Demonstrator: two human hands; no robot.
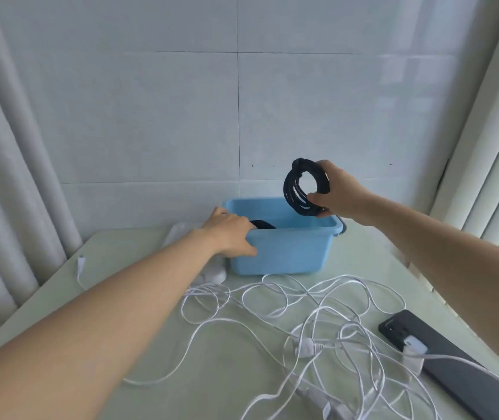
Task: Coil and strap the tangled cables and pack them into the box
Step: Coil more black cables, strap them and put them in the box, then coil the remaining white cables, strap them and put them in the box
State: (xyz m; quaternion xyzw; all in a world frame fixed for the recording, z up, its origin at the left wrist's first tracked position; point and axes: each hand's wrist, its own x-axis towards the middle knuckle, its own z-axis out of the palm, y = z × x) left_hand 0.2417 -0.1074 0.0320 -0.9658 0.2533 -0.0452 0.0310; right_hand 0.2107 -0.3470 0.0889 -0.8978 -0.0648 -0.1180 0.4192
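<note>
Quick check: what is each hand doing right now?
Left hand: grips the blue box rim.
Right hand: holds the black cable coil.

Likely a room in a home. A pale green table (127, 256) stands against a wall (163, 116) of large white tiles, with pleated white curtains (9, 183) hanging at its left and right edges.

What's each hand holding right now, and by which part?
Right hand grips the black cable coil by its right side; left hand grips the blue box by its left rim.
</note>
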